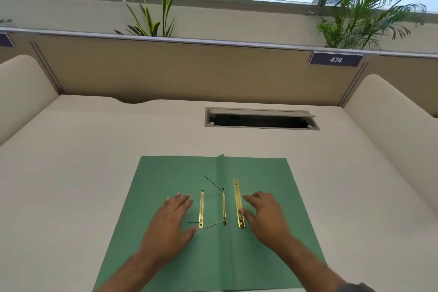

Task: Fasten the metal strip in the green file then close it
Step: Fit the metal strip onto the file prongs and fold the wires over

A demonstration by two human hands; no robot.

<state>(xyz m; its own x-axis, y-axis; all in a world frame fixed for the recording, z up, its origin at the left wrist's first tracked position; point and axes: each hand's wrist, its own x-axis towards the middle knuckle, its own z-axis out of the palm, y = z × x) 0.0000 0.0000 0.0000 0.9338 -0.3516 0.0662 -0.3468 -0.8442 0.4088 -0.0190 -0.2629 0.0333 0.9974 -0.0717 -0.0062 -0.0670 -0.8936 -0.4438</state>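
Head view: I see the green file (pixel 166 173) lying open on the desk (pixel 94 137), near its front edge.
Strip: a loose gold metal strip (pixel 238 204) lies right of the fold, not fastened.
Left hand (pixel 169 223): flat, fingers spread, holding nothing.
Right hand (pixel 266 216): fingers loose, fingertips touching the strip.
Left to do: fasten, close.
Hard to see: thin prongs (pixel 214 184).

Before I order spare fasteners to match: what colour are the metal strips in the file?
Gold, brass-like. The metal strips show best in the head view, against the green file.
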